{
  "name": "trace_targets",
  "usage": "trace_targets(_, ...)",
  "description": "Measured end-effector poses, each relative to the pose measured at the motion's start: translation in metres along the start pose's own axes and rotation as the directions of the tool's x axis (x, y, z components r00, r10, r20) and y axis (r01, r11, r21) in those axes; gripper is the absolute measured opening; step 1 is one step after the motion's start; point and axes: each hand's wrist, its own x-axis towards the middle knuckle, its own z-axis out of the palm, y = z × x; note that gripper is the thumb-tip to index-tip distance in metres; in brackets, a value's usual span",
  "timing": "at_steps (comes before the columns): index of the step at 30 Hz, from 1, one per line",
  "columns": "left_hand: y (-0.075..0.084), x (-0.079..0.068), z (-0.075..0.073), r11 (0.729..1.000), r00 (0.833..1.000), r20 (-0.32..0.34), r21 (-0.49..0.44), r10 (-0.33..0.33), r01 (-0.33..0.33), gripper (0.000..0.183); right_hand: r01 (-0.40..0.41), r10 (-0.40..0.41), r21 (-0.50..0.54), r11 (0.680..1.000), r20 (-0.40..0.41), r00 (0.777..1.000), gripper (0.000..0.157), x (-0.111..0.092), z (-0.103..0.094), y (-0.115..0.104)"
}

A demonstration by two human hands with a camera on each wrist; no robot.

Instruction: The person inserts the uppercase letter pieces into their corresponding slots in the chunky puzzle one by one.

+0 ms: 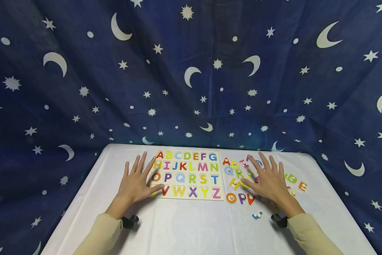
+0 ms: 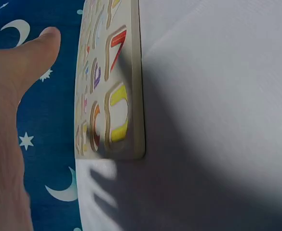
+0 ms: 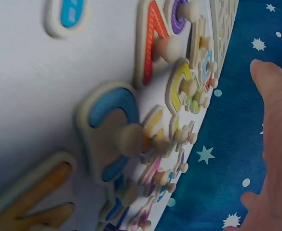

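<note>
My left hand (image 1: 136,180) hovers with spread fingers over the left end of a cream alphabet puzzle board (image 1: 186,196). Its thumb (image 2: 44,45) shows at the left of the left wrist view, apart from the board. The board has coloured letter recesses from A to Z in rows. My right hand (image 1: 268,182) is spread above a scatter of knobbed wooden letter pieces and hides some of them. Among these pieces are an orange O (image 1: 231,198), a purple P (image 1: 241,198), a red V (image 3: 153,43) and a blue J (image 1: 256,215). Neither hand holds anything.
A white cloth (image 1: 184,230) covers the table. Behind it hangs a dark blue curtain (image 1: 165,81) with moons and stars. More letter pieces, such as a green D (image 1: 291,178) and an orange E (image 1: 302,186), lie right of my right hand. Each wrist wears a black camera.
</note>
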Motion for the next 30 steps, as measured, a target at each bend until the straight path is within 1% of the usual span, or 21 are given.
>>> trace_targets(4,-0.010,-0.004,-0.003,1.000,0.998,0.056,-0.021,0.004,-0.003,0.113,0.015,-0.015,0.024,1.000,0.007,1.000,0.097,0.012,0.001,0.000)
trace_targets(9,-0.023,-0.009,-0.004,0.996,0.992,0.126,-0.084,0.007,0.004,0.117,0.016,-0.020,0.101,0.995,0.041,0.999,0.093,0.030,0.005,-0.002)
trace_targets(14,-0.033,-0.015,0.000,0.992,0.988,0.157,-0.127,0.006,0.015,0.117,0.005,-0.020,0.181,0.983,0.077,0.997,0.091,0.044,0.013,-0.009)
trace_targets(18,-0.037,-0.018,0.005,0.989,0.983,0.184,-0.146,0.004,0.023,0.114,-0.006,-0.014,0.223,0.975,0.090,0.996,0.088,0.053,0.020,-0.014)
trace_targets(25,-0.041,-0.020,0.008,0.985,0.977,0.215,-0.167,-0.001,0.038,0.112,-0.040,0.002,0.276,0.960,0.136,0.991,0.073,0.068,0.032,-0.023)
trace_targets(30,-0.043,-0.020,0.008,0.985,0.973,0.233,-0.166,-0.008,0.048,0.106,-0.049,0.010,0.319,0.947,0.121,0.993,0.053,0.079,0.039,-0.027)
